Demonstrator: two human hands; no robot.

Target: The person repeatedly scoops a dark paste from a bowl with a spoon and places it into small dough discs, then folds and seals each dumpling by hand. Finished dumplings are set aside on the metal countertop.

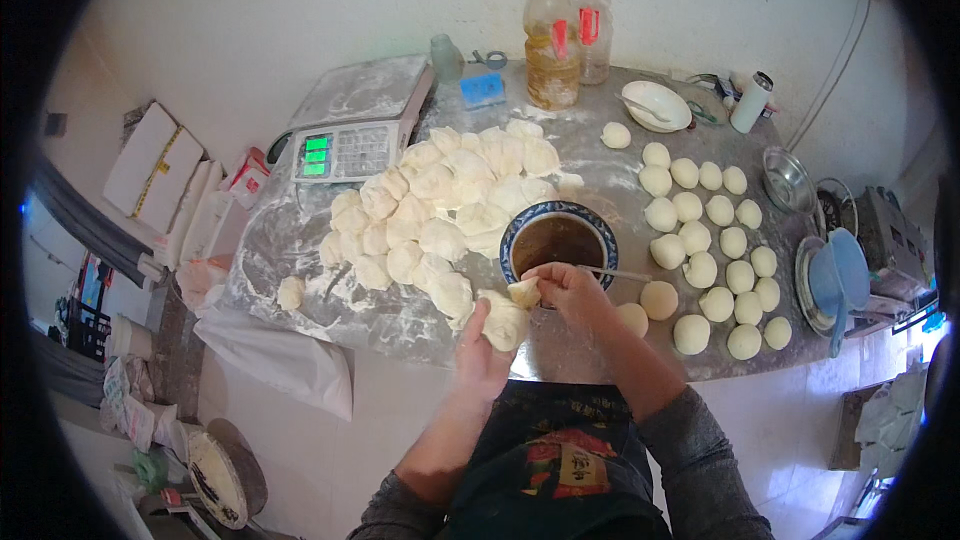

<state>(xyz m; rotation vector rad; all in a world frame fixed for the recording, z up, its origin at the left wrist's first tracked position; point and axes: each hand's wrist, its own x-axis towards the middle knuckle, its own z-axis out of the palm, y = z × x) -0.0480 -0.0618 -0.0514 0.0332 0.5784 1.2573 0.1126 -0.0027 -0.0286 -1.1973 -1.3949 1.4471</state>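
Note:
My left hand (478,364) cradles a soft lump of dough (502,322) near the table's front edge, its thumb pressed on top. Between the fingertips of my right hand (576,296) is a small yellowish flap of dough (524,292). I cannot tell whether this flap is still joined to the lump. Just beyond stands a blue-and-white patterned pot (510,234) with a brown filling or sauce inside. A thin utensil handle (626,274) sticks out over its rim on the right. Rough, floury dough pieces (442,187) crowd the table left of the pot.
Smooth round dough balls (694,270) spread over the right side. A digital scale (352,142) stands at back left. Oil bottles (552,75), a white bowl (670,106) and a flask (751,103) line the back. A blue plastic basin (838,274) sits at the right edge.

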